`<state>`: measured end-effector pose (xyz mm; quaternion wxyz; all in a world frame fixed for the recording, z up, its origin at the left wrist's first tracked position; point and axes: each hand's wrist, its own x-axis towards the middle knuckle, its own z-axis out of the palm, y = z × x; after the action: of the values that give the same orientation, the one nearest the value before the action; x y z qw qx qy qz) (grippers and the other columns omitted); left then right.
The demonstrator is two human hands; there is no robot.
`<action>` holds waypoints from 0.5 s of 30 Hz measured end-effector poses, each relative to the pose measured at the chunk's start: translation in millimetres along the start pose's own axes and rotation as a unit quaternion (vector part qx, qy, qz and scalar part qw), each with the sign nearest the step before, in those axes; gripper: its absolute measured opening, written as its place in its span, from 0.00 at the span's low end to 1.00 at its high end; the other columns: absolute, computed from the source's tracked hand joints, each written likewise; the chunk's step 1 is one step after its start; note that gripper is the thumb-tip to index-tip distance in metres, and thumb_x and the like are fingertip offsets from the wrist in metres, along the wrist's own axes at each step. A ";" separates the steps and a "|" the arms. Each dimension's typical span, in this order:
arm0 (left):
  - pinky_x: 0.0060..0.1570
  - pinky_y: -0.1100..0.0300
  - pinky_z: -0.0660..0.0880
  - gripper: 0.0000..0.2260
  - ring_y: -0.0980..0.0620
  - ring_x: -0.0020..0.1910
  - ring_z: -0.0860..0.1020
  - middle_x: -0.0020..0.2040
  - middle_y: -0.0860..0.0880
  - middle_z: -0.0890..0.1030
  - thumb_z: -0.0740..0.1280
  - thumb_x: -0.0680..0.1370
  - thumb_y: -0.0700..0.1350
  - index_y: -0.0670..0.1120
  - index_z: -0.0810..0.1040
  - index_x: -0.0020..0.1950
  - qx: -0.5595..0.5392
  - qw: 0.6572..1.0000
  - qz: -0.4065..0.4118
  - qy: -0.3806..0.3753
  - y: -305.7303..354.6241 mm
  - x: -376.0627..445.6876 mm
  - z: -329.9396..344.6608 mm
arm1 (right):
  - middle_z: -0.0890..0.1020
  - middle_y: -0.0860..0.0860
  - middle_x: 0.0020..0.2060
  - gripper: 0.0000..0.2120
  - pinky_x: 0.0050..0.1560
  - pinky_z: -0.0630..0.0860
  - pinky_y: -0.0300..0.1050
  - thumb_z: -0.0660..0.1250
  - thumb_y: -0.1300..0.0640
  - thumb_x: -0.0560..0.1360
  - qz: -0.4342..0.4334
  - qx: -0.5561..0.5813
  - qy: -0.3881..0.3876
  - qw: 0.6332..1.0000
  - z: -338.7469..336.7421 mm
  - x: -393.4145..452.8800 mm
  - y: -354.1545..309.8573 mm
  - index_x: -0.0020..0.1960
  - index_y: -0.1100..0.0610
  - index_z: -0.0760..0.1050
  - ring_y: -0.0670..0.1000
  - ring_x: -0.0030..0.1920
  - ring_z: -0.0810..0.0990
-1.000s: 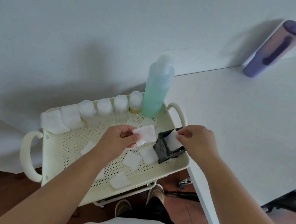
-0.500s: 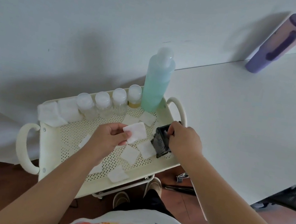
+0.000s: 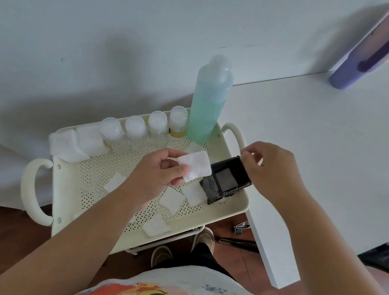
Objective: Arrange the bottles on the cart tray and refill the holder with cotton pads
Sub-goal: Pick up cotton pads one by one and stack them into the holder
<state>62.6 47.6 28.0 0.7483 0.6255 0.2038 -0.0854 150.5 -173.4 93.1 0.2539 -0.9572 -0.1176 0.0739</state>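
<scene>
Near the middle of the frame, the left hand pinches a white cotton pad between thumb and fingers, the pad's free edge just beside the open top of the black holder. The holder sits tilted at the right end of the cream cart tray. The right hand hovers over its far rim, fingers curled, gripping nothing I can see. Loose pads lie below the held one. Small bottles and a tall green bottle line the tray's upper edge.
</scene>
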 end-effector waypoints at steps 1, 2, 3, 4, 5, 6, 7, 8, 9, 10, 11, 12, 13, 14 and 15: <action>0.43 0.60 0.79 0.10 0.52 0.36 0.79 0.41 0.45 0.84 0.72 0.74 0.39 0.47 0.81 0.54 -0.005 1.000 0.000 -0.009 3.3 1.3 6.5 | 0.80 0.44 0.37 0.05 0.31 0.69 0.32 0.64 0.50 0.75 0.000 0.059 -0.009 0.998 -3.6 0.2 0.8 0.45 0.46 0.79 0.42 0.32 0.75; 0.43 0.60 0.79 0.11 0.53 0.35 0.79 0.40 0.45 0.83 0.72 0.74 0.39 0.46 0.80 0.55 -0.007 1.000 0.000 -0.018 6.5 2.7 13.4 | 0.81 0.43 0.37 0.03 0.30 0.69 0.28 0.67 0.48 0.74 0.003 0.124 -0.034 0.992 -5.0 0.6 0.6 0.46 0.44 0.79 0.40 0.31 0.75; 0.43 0.60 0.79 0.11 0.53 0.35 0.79 0.40 0.45 0.83 0.72 0.74 0.38 0.46 0.80 0.55 -0.005 1.000 0.000 -0.025 9.3 4.2 20.6 | 0.82 0.42 0.39 0.03 0.31 0.70 0.27 0.69 0.48 0.73 0.006 0.186 -0.064 0.980 -5.0 0.7 -0.4 0.47 0.43 0.78 0.39 0.31 0.76; 0.43 0.60 0.79 0.11 0.52 0.35 0.79 0.39 0.45 0.83 0.72 0.74 0.38 0.46 0.80 0.55 -0.003 1.000 0.001 -0.031 11.6 5.9 27.8 | 0.83 0.43 0.39 0.05 0.32 0.72 0.29 0.71 0.48 0.72 0.006 0.235 -0.089 0.968 -3.3 0.9 -0.5 0.48 0.43 0.78 0.40 0.32 0.76; 0.44 0.60 0.79 0.11 0.51 0.37 0.80 0.40 0.44 0.83 0.72 0.74 0.38 0.46 0.80 0.55 -0.001 0.999 0.003 -0.035 13.3 7.5 34.8 | 0.84 0.43 0.39 0.07 0.33 0.73 0.31 0.73 0.51 0.71 0.001 0.259 -0.100 0.961 -0.6 1.1 0.1 0.47 0.45 0.78 0.40 0.32 0.77; 0.43 0.59 0.79 0.11 0.49 0.38 0.80 0.40 0.43 0.84 0.73 0.74 0.38 0.45 0.79 0.55 0.001 0.999 0.004 -0.038 14.7 9.1 41.0 | 0.84 0.44 0.38 0.07 0.33 0.73 0.32 0.74 0.53 0.71 -0.005 0.261 -0.096 0.961 2.2 1.4 1.2 0.46 0.46 0.78 0.41 0.31 0.76; 0.43 0.58 0.79 0.12 0.48 0.39 0.80 0.41 0.42 0.84 0.73 0.74 0.38 0.45 0.79 0.56 0.005 0.999 0.006 -0.041 15.5 10.6 46.3 | 0.83 0.45 0.37 0.07 0.34 0.72 0.33 0.74 0.55 0.70 -0.008 0.250 -0.081 0.965 4.5 2.0 3.3 0.44 0.47 0.78 0.41 0.31 0.76; 0.42 0.59 0.79 0.12 0.48 0.40 0.81 0.42 0.41 0.84 0.73 0.74 0.38 0.45 0.79 0.56 0.011 0.999 0.009 -0.043 15.4 11.7 50.2 | 0.83 0.46 0.37 0.07 0.35 0.72 0.33 0.74 0.56 0.70 -0.006 0.233 -0.059 0.971 5.9 3.0 6.6 0.42 0.47 0.78 0.40 0.31 0.76; 0.41 0.60 0.78 0.12 0.50 0.40 0.81 0.42 0.42 0.84 0.73 0.74 0.39 0.46 0.78 0.56 0.021 0.999 0.013 -0.044 14.3 12.7 52.6 | 0.83 0.46 0.36 0.07 0.35 0.72 0.33 0.74 0.56 0.69 -0.003 0.211 -0.037 0.977 6.4 4.0 10.5 0.40 0.46 0.78 0.39 0.31 0.75; 0.40 0.61 0.78 0.12 0.52 0.39 0.82 0.43 0.43 0.85 0.73 0.74 0.41 0.48 0.78 0.56 0.037 0.998 0.019 -0.039 12.1 13.4 52.9 | 0.83 0.45 0.36 0.07 0.35 0.71 0.31 0.74 0.57 0.69 -0.002 0.188 -0.020 0.982 6.2 5.1 14.2 0.39 0.46 0.78 0.39 0.31 0.74; 0.39 0.61 0.77 0.11 0.54 0.39 0.82 0.43 0.46 0.84 0.72 0.74 0.43 0.50 0.77 0.55 0.060 0.997 0.024 -0.030 8.7 13.6 51.1 | 0.83 0.43 0.36 0.07 0.34 0.70 0.31 0.73 0.57 0.70 -0.002 0.162 -0.012 0.987 6.1 5.9 17.5 0.38 0.46 0.78 0.39 0.31 0.74; 0.40 0.60 0.77 0.11 0.55 0.39 0.81 0.44 0.48 0.84 0.72 0.74 0.46 0.53 0.76 0.54 0.085 0.996 0.026 -0.016 4.5 13.3 47.5 | 0.82 0.42 0.37 0.08 0.35 0.70 0.32 0.72 0.57 0.70 -0.004 0.130 -0.015 0.991 6.4 6.7 19.8 0.38 0.45 0.77 0.40 0.31 0.73; 0.41 0.58 0.77 0.10 0.55 0.40 0.81 0.44 0.51 0.83 0.71 0.73 0.49 0.56 0.76 0.53 0.107 0.994 0.026 -0.002 -0.5 12.6 42.3 | 0.82 0.42 0.39 0.08 0.36 0.70 0.34 0.71 0.58 0.71 -0.011 0.096 -0.029 0.995 7.7 7.1 21.0 0.39 0.45 0.77 0.41 0.33 0.73; 0.42 0.56 0.77 0.10 0.55 0.41 0.81 0.45 0.52 0.82 0.70 0.73 0.51 0.58 0.75 0.52 0.123 0.992 0.021 0.011 -6.2 11.5 36.0 | 0.82 0.43 0.41 0.08 0.39 0.71 0.38 0.69 0.58 0.72 -0.019 0.064 -0.050 0.997 10.4 7.9 21.7 0.40 0.45 0.76 0.41 0.36 0.74; 0.44 0.55 0.77 0.10 0.54 0.42 0.81 0.46 0.52 0.82 0.70 0.72 0.53 0.59 0.75 0.51 0.134 0.991 0.012 0.020 -12.3 9.8 29.2 | 0.82 0.45 0.43 0.08 0.43 0.73 0.42 0.67 0.59 0.73 -0.023 0.039 -0.073 0.996 14.4 8.7 21.8 0.41 0.45 0.76 0.44 0.40 0.75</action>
<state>72.5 18.0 16.9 0.6547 0.7239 0.1982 -0.0899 160.0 -182.8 69.1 0.2833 -0.9357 -0.1547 0.1422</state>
